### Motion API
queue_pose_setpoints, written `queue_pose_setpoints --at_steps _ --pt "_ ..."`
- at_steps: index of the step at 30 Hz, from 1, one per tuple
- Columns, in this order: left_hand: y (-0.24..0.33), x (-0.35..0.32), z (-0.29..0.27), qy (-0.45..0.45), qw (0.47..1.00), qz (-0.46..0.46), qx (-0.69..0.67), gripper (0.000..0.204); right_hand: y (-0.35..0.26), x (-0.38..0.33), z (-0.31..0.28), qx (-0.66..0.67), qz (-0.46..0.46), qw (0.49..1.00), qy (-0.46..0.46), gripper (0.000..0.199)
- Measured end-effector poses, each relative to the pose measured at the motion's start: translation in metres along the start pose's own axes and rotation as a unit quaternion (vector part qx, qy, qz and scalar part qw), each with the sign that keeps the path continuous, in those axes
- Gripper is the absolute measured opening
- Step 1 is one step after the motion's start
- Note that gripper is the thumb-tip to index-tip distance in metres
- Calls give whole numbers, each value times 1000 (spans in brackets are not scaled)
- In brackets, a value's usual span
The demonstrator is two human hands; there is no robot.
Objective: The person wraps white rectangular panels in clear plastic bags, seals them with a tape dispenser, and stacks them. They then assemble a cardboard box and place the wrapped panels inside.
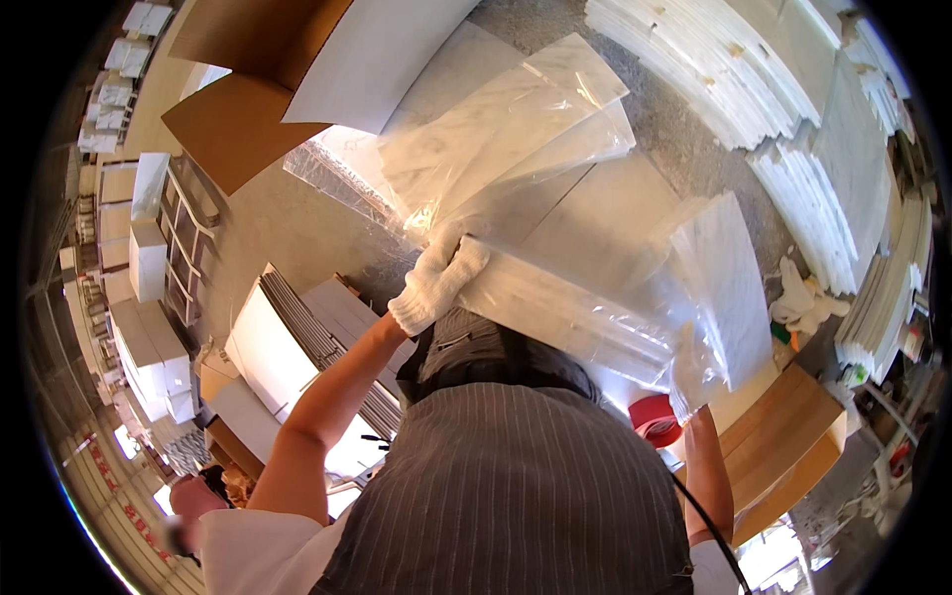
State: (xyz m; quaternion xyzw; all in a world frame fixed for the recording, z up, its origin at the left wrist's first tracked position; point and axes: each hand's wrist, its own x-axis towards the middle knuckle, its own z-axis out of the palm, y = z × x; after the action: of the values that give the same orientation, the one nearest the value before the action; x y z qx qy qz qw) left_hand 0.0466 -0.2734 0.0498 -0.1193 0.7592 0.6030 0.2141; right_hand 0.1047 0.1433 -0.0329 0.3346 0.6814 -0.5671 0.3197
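Observation:
A long white marble-look panel (565,307) in clear plastic film lies across in front of my waist. My left hand (441,278), in a white knit glove, is closed around its left end and the gathered film. At the other end, my gloved right hand (691,382) grips the panel's near right corner, its fingers partly covered by shiny film. Past my left hand, more film-wrapped marble-look strips (506,134) fan out over larger slabs. Bunched clear film (684,268) covers the right end, beside another pale slab piece (729,288).
An open brown cardboard box (238,129) stands at the far left, another brown carton (783,436) at right. Flat cartons (288,347) lean by my left arm. Stacked white slabs (704,69) line the far right, near loose white gloves (798,297). A red round object (654,418) sits by my right wrist.

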Motion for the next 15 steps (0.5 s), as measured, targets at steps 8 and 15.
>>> queue_pose_setpoints --at_steps 8,15 --pt "-10 2 3 20 998 56 11 54 -14 -37 62 122 -264 953 89 62" --pt "-23 6 14 23 994 71 -74 49 -12 -35 58 140 -298 942 61 65"
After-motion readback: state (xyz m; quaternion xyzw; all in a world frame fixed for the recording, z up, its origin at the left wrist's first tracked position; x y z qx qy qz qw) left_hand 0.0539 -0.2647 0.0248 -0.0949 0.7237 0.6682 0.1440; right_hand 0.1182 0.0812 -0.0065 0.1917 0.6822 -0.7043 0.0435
